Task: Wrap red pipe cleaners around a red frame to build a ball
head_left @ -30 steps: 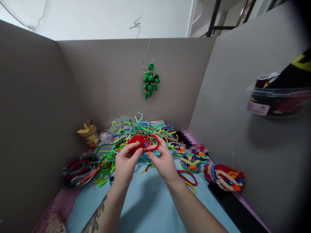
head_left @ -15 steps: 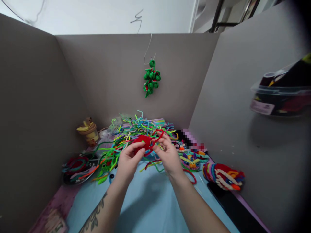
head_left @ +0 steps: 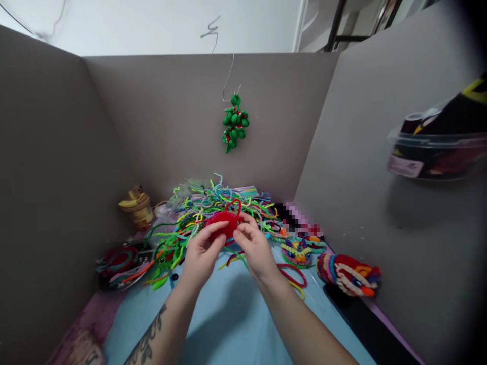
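A rounded red piece (head_left: 227, 223), apparently of fuzzy pipe cleaner, is held above the blue-covered table in front of me. My left hand (head_left: 203, 248) grips its left side between thumb and fingers. At its right edge, my right hand (head_left: 253, 243) pinches a red pipe cleaner (head_left: 233, 202), which curves up in a loop above the fingers. My fingertips hide part of the piece. Behind both hands spreads a heap of many-coloured pipe cleaners (head_left: 201, 195). More red strands (head_left: 294, 276) lie curved on the table to the right of my right wrist.
Grey panels (head_left: 198, 81) enclose the table. A green ornament (head_left: 235, 124) hangs from a wire. At left are a dark bowl (head_left: 125, 279) and a tan pot (head_left: 137, 208). At right lie colourful fuzzy pieces (head_left: 297, 252), a striped roll (head_left: 348, 274) and a plastic container (head_left: 433, 157) on the panel.
My right hand has moved slightly left and down, closer to my left hand. The red loop now stands upright over the piece instead of slanting to the right.
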`<state>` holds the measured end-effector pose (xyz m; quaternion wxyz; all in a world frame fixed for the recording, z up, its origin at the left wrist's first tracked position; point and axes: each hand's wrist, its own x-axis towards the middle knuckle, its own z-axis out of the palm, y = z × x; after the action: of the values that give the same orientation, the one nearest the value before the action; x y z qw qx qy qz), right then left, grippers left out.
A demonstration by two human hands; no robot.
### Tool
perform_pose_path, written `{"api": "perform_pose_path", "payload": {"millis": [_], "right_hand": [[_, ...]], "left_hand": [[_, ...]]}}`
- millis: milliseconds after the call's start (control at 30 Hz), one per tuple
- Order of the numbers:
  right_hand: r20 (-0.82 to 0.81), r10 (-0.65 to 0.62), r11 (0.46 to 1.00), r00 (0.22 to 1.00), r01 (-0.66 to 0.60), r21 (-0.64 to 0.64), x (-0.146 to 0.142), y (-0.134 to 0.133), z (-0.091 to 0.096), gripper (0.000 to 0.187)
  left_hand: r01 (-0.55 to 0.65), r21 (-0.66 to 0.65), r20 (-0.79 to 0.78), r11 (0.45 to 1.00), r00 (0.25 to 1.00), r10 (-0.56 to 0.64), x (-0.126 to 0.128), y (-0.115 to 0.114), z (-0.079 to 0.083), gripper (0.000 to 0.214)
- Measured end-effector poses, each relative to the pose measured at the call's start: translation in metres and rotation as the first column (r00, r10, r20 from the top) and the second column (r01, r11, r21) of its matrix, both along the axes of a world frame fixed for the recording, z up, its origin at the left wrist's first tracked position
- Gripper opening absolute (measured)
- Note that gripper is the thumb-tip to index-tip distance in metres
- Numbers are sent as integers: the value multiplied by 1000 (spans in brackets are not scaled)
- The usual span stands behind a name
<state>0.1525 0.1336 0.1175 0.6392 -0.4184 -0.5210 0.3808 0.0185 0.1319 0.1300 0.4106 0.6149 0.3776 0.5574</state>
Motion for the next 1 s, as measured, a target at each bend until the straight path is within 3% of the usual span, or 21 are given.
{"api": "perform_pose_path", "payload": {"millis": [200,300,467,533,600,667,733,800,1000], "right_hand": [[-79,-65,996,995,70,62,14,5,3,19],[-52,-1,998,999,4,67,22,7,6,25],[-46,133,990,990,-134,-31,25,7,8,31],[-98,102,994,990,-104,-21,22,8,6,34],[-145,32,999,989,-34,-11,18,9,3,35],[-160,-43,999,986,42,-6,15,11,0,36],[-165,-79,997,983,81,0,14,12,-1,36],[-186,-77,997,980,78,-3,14,12,-1,36],[-184,-1,1000,983,3,10,13,8,2,32]], "left_hand": [[70,-58,64,996,996,-66,-1,0,5,26],[116,-85,60,990,992,-111,0,-2,9,27],[146,-91,34,985,989,-144,0,-3,11,33],[89,-42,-20,995,996,-90,0,-1,9,35],[-55,68,-109,996,992,62,0,0,6,34],[-217,220,-189,951,947,259,0,0,5,28],[-280,317,-242,906,900,363,1,-2,4,23],[-249,312,-280,917,898,339,3,-5,5,24],[-141,116,-224,983,961,165,7,-8,8,35]]}}
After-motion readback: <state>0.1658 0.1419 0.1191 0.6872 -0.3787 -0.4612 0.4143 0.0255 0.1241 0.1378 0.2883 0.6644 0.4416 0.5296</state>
